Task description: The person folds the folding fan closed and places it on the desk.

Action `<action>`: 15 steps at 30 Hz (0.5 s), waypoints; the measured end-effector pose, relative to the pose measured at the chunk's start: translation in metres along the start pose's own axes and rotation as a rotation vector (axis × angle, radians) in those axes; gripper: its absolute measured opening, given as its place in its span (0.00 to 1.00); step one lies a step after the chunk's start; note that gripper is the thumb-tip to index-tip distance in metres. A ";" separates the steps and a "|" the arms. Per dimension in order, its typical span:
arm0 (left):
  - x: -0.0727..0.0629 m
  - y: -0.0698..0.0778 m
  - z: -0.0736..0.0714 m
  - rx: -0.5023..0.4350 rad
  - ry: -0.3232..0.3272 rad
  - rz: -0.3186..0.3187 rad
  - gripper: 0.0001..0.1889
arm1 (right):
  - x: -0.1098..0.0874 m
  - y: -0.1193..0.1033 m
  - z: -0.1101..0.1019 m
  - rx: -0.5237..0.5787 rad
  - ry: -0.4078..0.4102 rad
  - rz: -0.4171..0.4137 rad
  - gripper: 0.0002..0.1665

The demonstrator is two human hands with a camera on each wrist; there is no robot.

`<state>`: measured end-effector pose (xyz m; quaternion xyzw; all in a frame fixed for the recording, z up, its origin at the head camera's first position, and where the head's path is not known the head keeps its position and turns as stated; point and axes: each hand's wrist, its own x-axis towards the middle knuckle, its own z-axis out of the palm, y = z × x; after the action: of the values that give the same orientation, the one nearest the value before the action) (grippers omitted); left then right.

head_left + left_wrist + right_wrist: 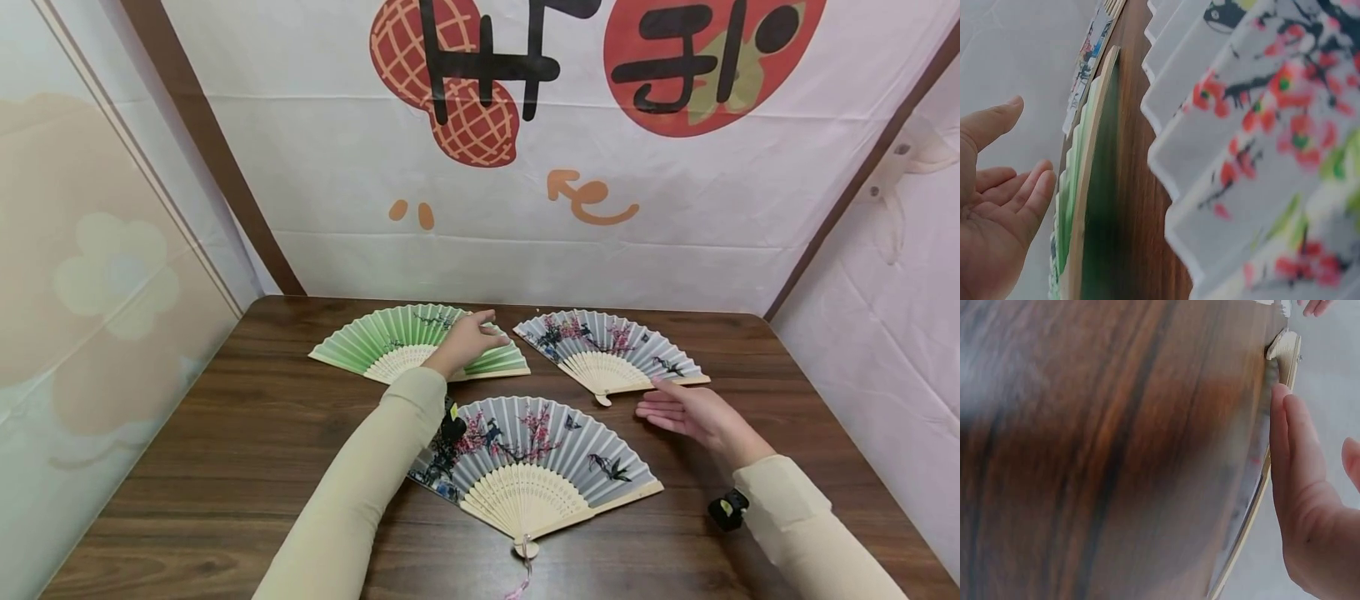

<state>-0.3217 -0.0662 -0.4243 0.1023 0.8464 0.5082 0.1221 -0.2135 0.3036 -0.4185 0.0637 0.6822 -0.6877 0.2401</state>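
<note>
Three spread folding fans lie on a brown wooden table. My left hand (463, 342) is over the right part of the green fan (356, 343). Its fingers are extended, thumb apart, and the left wrist view shows an empty palm (997, 219) beside that fan. At the back right is a grey fan (611, 333) with pink blossoms and pale ribs. By its lower right edge my right hand (697, 417) is held with straight fingers; whether it touches the fan I cannot tell. A similar grey fan (517, 433) spreads in front, partly behind my left forearm.
A pink tassel (519, 588) hangs from the front fan's pivot toward the near side. Wood tabletop (225, 467) extends left of the fans. A white printed cloth wall (525, 267) rises behind the table, with cloth panels on both sides.
</note>
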 end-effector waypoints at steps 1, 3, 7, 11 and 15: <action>0.001 0.000 0.001 -0.012 0.000 -0.002 0.39 | 0.000 0.000 0.001 0.013 -0.006 0.007 0.37; 0.003 -0.002 0.003 -0.036 0.000 -0.010 0.39 | 0.001 0.001 0.002 0.039 -0.015 0.019 0.39; 0.006 -0.004 0.007 -0.079 0.006 -0.027 0.38 | 0.003 0.002 0.004 0.091 -0.026 0.035 0.40; 0.006 -0.003 0.010 -0.121 0.006 -0.038 0.37 | 0.004 0.003 0.005 0.136 -0.033 0.049 0.39; 0.007 -0.003 0.013 -0.111 0.011 -0.049 0.37 | 0.006 0.004 0.006 0.161 -0.036 0.063 0.38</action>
<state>-0.3243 -0.0544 -0.4334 0.0717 0.8198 0.5518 0.1354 -0.2154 0.2969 -0.4242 0.0917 0.6179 -0.7335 0.2680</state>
